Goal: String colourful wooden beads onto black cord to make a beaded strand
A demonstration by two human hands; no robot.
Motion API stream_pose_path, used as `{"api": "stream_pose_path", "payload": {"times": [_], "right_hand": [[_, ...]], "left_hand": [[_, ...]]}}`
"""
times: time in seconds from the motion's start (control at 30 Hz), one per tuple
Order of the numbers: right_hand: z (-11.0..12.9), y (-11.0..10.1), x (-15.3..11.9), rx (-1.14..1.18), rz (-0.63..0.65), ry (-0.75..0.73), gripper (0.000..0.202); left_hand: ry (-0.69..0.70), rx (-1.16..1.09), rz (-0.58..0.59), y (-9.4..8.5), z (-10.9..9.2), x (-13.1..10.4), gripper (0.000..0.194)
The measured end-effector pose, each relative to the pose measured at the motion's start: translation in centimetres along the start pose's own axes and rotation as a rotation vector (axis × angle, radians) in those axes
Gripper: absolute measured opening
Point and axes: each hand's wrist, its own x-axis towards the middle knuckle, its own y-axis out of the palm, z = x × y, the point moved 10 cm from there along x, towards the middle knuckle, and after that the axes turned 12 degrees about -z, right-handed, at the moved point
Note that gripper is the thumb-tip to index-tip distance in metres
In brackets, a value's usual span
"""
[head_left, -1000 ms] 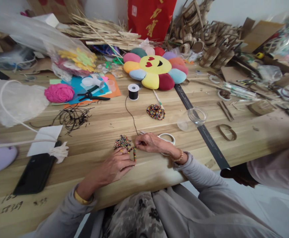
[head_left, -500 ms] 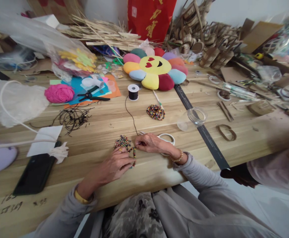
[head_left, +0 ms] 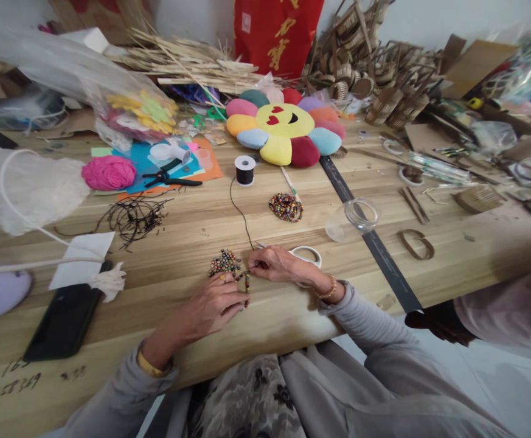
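Note:
Near the table's front edge, my right hand (head_left: pixel 272 263) pinches the end of a black cord (head_left: pixel 241 210) that runs back to a spool (head_left: pixel 245 170). My left hand (head_left: pixel 215 301) bends over the near side of a small pile of coloured beads (head_left: pixel 225 261), its fingertips at a short beaded string (head_left: pixel 247 289); what they grip is hidden. That string hangs down between the two hands. Under and behind my right hand lie white-handled scissors (head_left: pixel 308 255). A coiled bead strand (head_left: pixel 286 207) rests farther back.
A black phone (head_left: pixel 64 319) and cut black cords (head_left: pixel 135 218) are at left. Behind stands a flower cushion (head_left: pixel 286 121). A clear tape roll (head_left: pixel 362 215) lies right of centre. Another person's sleeve (head_left: pixel 506 313) shows at the right edge.
My left hand's fingers have shifted slightly at the beaded string, and its lower end shows a little less. My right hand has barely moved.

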Motion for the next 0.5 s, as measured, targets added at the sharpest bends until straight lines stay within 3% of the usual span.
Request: {"api": "stream_pose_path", "payload": {"times": [0.5], "right_hand": [[0.23, -0.15, 0.02, -0.020, 0.039, 0.022, 0.011]], "left_hand": [[-0.027, 0.038, -0.054, -0.23, 0.79, 0.07, 0.027]]}}
